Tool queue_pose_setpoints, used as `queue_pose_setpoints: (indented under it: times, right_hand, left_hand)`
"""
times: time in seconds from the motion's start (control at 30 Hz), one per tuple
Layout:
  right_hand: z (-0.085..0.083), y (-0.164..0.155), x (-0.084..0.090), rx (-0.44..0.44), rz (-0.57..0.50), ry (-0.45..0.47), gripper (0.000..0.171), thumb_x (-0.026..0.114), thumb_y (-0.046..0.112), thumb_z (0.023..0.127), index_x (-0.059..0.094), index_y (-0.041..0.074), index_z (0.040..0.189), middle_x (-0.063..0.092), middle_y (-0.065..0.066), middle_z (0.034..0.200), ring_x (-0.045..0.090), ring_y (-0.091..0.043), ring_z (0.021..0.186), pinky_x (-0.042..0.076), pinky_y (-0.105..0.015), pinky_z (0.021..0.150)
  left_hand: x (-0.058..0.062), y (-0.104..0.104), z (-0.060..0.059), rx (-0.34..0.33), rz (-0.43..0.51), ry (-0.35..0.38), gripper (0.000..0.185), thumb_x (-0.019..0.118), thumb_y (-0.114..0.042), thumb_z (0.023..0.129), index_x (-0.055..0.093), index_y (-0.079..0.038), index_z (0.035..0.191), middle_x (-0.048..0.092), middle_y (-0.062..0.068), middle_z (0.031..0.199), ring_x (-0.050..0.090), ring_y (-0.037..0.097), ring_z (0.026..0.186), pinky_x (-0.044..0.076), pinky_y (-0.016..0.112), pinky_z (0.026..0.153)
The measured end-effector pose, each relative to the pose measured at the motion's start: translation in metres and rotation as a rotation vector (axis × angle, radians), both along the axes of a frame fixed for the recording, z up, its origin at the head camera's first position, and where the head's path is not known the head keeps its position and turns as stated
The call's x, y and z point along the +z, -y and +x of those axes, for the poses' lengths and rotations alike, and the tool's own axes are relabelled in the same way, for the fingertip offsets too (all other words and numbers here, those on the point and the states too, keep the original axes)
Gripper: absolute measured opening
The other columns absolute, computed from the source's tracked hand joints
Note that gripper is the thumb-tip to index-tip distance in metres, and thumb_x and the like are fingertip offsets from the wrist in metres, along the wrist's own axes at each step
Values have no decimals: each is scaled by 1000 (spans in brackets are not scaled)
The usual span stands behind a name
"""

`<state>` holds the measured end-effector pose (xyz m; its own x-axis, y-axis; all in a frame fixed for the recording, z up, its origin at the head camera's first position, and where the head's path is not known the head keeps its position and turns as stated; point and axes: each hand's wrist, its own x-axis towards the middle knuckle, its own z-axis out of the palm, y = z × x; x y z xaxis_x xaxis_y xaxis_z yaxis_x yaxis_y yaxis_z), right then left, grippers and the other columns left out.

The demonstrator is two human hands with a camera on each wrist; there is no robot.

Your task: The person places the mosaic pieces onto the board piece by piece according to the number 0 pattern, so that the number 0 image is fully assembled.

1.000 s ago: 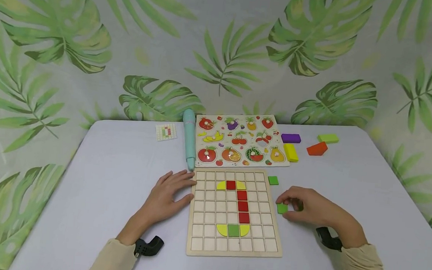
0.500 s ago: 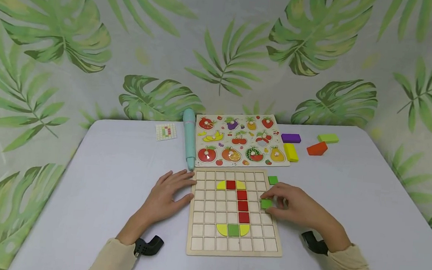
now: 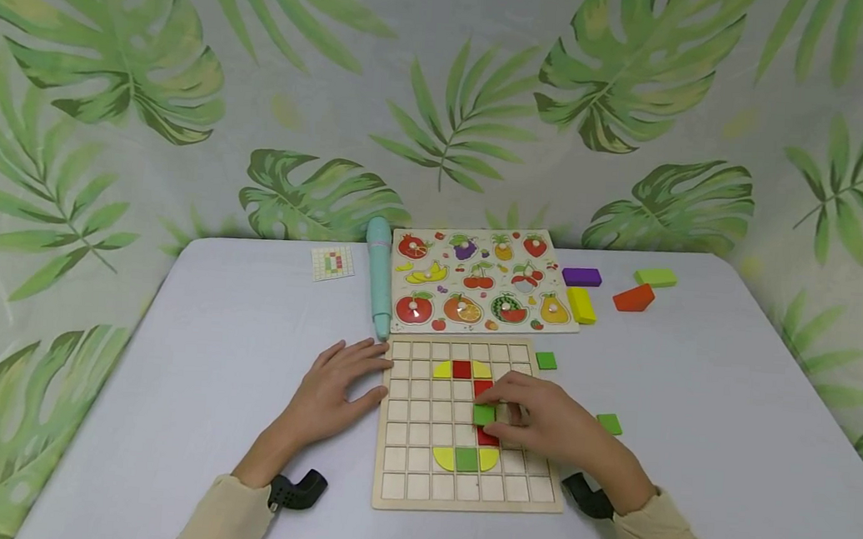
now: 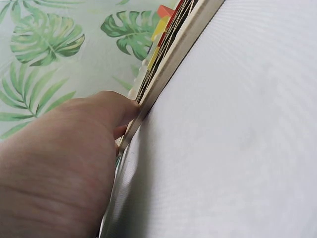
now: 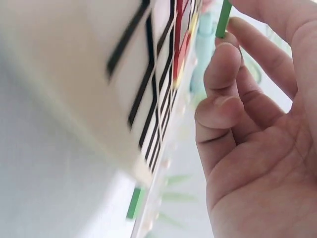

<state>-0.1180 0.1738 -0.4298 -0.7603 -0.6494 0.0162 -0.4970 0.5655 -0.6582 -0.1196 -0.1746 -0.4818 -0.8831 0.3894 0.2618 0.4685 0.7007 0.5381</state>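
Over the wooden grid board [image 3: 415, 503], my right hand [image 3: 552, 420] pinches a green square tile [image 3: 484, 415] between thumb and fingertips. In the right wrist view the same green tile [image 5: 224, 19] shows edge-on, raised off the board. It overlaps the column of red tiles [image 3: 488, 437] in the head view. On the board lie yellow quarter-round tiles [image 3: 444, 459], another red tile in the top row and a green square in the bottom row. My left hand [image 3: 333, 390] lies at the board's left edge with fingers extended, its fingertips touching the rim [image 4: 163, 74].
Beyond the grid board lies a fruit puzzle board [image 3: 445, 283], with a teal pen-shaped object [image 3: 378, 278] and a small pattern card [image 3: 332, 263] left of it. Loose green tiles [image 3: 546, 360] lie right of the grid. Purple [image 3: 581, 277], yellow, orange and green blocks sit at back right.
My right hand has lifted a green tile from the table and carried it left over the board's red column. A green tile behind the hand has come into view. The left hand stays put.
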Motion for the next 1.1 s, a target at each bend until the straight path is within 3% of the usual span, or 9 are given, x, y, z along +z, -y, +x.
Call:
queue_pose_setpoints:
  times: [0.5, 0.73, 0.93, 1.1]
  right_hand:
    - [13, 39, -6, 63, 94, -90, 25, 78, 34, 93, 76, 28, 117, 69, 16, 113, 61, -4, 104, 57, -30, 92]
    - [16, 45, -5, 77, 150, -108, 21, 78, 34, 93, 78, 27, 113, 69, 13, 112, 62, -6, 104, 57, -32, 93]
    - [18, 47, -3, 97, 175, -117, 25, 76, 34, 95, 79, 24, 118, 69, 11, 114, 61, -6, 101, 57, -28, 88]
    - [18, 47, -6, 111, 176, -162, 24, 75, 30, 96, 79, 24, 119, 69, 12, 112, 61, -5, 100, 57, -27, 86]
  left_hand:
    - [-3, 0, 0, 8, -10, -11, 40, 72, -31, 96, 69, -17, 134, 56, -1, 152, 44, 25, 149, 25, 55, 125]
    - [0, -1, 0, 9, -10, 3, 41, 73, -32, 96, 69, -18, 135, 56, -2, 153, 42, 23, 149, 23, 54, 126]
    - [0, 0, 0, 11, -19, 20, 42, 71, -34, 97, 68, -18, 136, 55, -2, 154, 41, 22, 150, 22, 52, 127]
    - [-1, -1, 0, 9, -12, -5, 41, 73, -31, 96, 69, -17, 135, 56, 0, 152, 43, 25, 149, 24, 55, 125]
